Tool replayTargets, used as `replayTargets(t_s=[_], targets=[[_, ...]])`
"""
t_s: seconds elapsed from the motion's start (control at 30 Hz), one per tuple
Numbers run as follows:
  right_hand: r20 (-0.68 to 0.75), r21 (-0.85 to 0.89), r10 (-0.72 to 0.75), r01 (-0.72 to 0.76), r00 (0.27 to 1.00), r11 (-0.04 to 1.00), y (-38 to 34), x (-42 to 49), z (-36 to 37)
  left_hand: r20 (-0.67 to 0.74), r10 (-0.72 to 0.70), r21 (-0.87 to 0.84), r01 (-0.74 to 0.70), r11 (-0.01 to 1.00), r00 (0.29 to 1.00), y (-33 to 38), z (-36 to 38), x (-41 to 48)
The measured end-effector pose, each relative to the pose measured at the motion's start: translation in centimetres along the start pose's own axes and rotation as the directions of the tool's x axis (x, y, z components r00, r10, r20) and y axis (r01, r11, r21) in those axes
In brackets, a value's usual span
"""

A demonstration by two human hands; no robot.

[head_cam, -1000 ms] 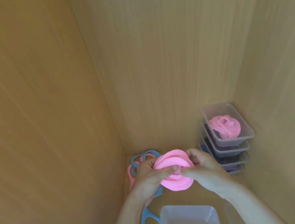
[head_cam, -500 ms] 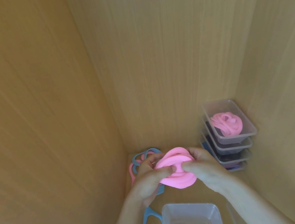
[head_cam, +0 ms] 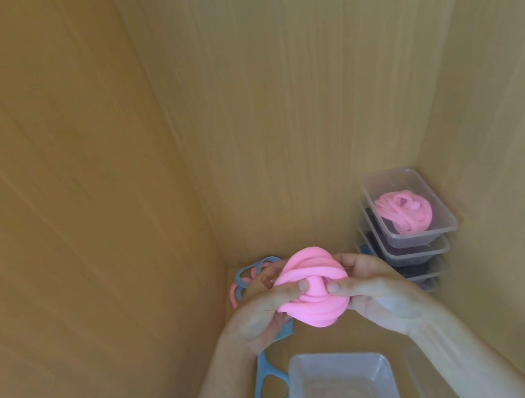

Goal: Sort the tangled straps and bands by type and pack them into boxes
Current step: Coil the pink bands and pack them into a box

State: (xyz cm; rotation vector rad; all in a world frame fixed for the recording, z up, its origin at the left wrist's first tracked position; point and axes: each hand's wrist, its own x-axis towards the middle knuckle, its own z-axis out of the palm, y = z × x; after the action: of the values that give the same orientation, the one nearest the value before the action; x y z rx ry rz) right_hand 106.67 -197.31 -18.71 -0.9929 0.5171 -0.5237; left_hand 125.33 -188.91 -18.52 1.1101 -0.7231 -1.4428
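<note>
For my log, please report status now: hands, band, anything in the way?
Left hand and right hand grip the coiled pink band. Empty clear box below it. Beside box, blue strap, not blocking.

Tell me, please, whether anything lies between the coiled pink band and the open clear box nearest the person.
Nothing visible does. Both the left hand and right hand grip the coiled pink band just beyond the clear box, whose open top is unobstructed; the blue strap lies beside its left wall.
</note>
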Motion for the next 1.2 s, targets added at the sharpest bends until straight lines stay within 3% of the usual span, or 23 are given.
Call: replayTargets(t_s=[0.17, 0.43, 0.7, 0.77, 0.9, 0.97, 1.07, 1.13, 1.2], targets=[[-0.011, 0.032, -0.026, 0.026, 1.0, 0.999, -0.5, 0.0, 0.5, 0.026, 0.052, -0.04, -0.05, 0.998, 0.998, -0.2, 0.3, -0.2], [0.074, 0.185, -0.059, 0.044, 0.996, 0.982, -1.2, 0.4, 2.6, 0.126, 0.102, -0.331, -0.055, 0.942, 0.987, 0.6, 0.9, -0.9], [-0.13, -0.127, -0.139, 0.122, 0.982, 0.984, -0.3, 1.0, 2.1, 0.074, 0.134, -0.247, -0.112, 0.962, 0.988, 0.9, 1.5, -0.9], [-0.168, -0.221, -0.223, 0.184, 0.96, 0.958, 0.3, 1.2, 2.4, 0.058, 0.122, -0.255, -0.103, 0.961, 0.991, 0.8, 1.8, -0.6], [-0.217, -0.558, -0.495, 0.309, 0.841, 0.77, 2.9, 1.2, 3.3, 0.016, 0.058, -0.315, -0.05, 0.948, 0.998, 0.2, 1.9, -0.1], [-0.232, -0.761, -0.65, 0.281, 0.724, 0.585, 4.4, 0.9, 3.4, 0.017, 0.041, -0.329, -0.033, 0.944, 0.999, -0.3, 2.0, -0.1], [-0.142, -0.903, -0.828, 0.272, 0.542, 0.333, 5.8, 0.0, 2.3, 0.018, 0.009, -0.361, -0.002, 0.933, 1.0, -1.2, 2.3, -0.1], [-0.05, -0.965, -0.859, 0.197, 0.509, 0.173, 6.0, -0.4, 1.9, -0.002, 0.009, -0.352, -0.009, 0.936, 1.0, -2.0, 2.0, 0.1], [0.003, -0.988, -0.837, 0.128, 0.548, 0.08, 6.1, -0.6, 1.4, -0.062, 0.008, -0.318, -0.027, 0.948, 0.998, -2.6, 1.9, 0.3]])
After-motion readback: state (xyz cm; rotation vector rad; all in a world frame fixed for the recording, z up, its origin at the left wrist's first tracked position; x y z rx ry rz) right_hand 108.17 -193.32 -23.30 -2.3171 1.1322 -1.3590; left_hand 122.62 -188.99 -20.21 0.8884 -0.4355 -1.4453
